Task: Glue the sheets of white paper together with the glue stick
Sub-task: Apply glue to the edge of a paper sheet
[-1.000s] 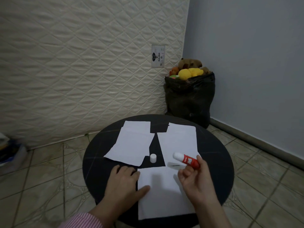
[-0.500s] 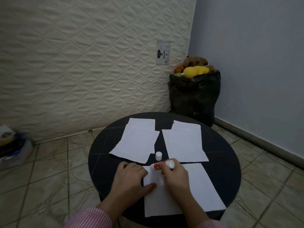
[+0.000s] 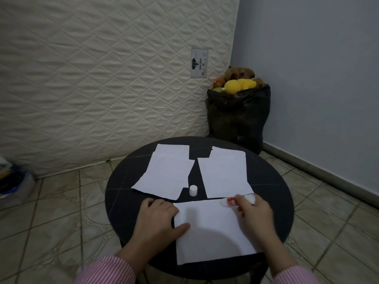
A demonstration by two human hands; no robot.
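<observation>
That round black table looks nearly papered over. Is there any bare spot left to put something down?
Yes. The table shows bare black along its right rim, beside the right sheet, and along its left rim, left of the left sheet. The narrow wedge between those sheets holds the white cap. The near middle is crowded: near sheet, both hands, glue stick.
</observation>
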